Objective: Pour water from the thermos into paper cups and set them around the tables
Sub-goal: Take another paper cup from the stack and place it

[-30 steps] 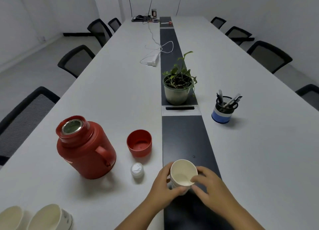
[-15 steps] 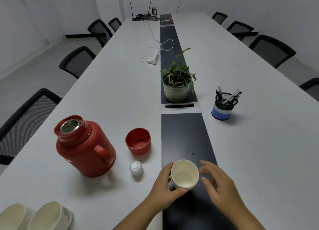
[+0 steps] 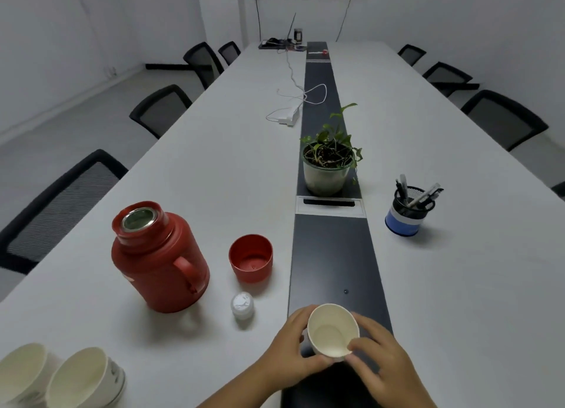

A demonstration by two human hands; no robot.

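Cups (image 3: 61,377), stacked and tipped on their sides at the near left edge, mouths toward the camera. Thermos (image 3: 159,257) upright, uncapped, mouth up, handle toward the red lid (image 3: 250,257). White stopper (image 3: 242,306) just beside. Paper cup (image 3: 332,331) upright on the dark strip, gripped between left hand (image 3: 287,358) and right hand (image 3: 382,365), fingers curled round its wall.

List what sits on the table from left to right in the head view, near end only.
Stacked paper cups → red thermos → white stopper → red lid cup → paper cup held in both hands → blue pen holder.
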